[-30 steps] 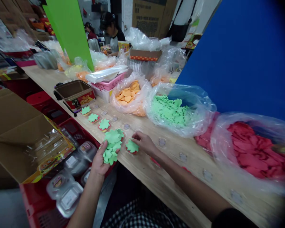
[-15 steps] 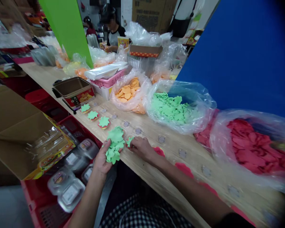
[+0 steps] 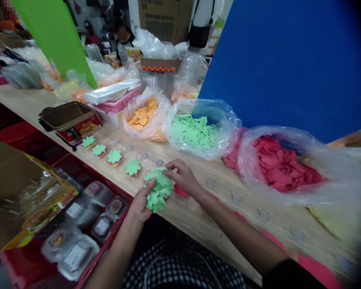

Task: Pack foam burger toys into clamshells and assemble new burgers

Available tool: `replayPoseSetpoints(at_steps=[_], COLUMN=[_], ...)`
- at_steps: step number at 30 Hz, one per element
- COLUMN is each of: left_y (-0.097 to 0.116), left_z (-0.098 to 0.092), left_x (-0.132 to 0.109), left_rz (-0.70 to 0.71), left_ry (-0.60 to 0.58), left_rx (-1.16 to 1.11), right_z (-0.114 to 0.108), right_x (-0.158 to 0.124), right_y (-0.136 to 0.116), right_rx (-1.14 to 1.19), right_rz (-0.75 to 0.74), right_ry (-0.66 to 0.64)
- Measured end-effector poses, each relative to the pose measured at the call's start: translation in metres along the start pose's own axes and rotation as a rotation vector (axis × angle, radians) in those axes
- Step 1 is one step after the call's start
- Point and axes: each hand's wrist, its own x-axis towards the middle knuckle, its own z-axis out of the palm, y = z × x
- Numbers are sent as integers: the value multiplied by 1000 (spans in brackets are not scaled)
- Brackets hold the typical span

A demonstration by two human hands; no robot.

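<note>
My left hand (image 3: 142,204) holds a bunch of green flower-shaped pieces (image 3: 159,190) above the table's front edge. My right hand (image 3: 182,176) is at the upper right of the bunch, its thumb and forefinger closed at the edge of the top piece. Left of the bunch, several stacks with a green piece on top (image 3: 132,167) stand in a row on the wooden table (image 3: 198,218). Red pieces (image 3: 180,190) lie to the right, partly hidden under my right arm. Behind my hands is an open plastic bag of green pieces (image 3: 194,130).
Bags of orange pieces (image 3: 142,114) and red pieces (image 3: 276,162) flank the green one. A brown tub (image 3: 75,122) stands at the left. Below the table are a red crate (image 3: 24,265) with clear packs and an open carton (image 3: 6,172). A person (image 3: 123,40) is across the table.
The view has turned right. My right hand has moved from the table up to the bunch in my left hand. A fourth green-topped stack now shows uncovered in the row.
</note>
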Motion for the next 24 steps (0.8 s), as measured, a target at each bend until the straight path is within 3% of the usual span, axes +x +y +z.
replayPoseSetpoints(at_steps=[5,8,12,17,20,24], left_y=[-6,-1,4,2,-2,-11], left_z=[3,4,7,11,13,19], left_x=[5,4,0,-2,0,2], left_rz=[-47,-10,16,9,-12,-87], left_ry=[97,129,123,128,109,35], left_rx=[12,-4,-8,6,12,30], right_z=[-32,-44,-40,-31,-34,-43], right_x=[-25,-35,-49,-68,-74,-70], right_y=[5,13,28,35,31,19], right_rx=[94,-163,-532,-801,-765,-493], right_rz=[199,37,-299,-335,-296,-167], right_ry=[131,169,-2,-177,-181,31])
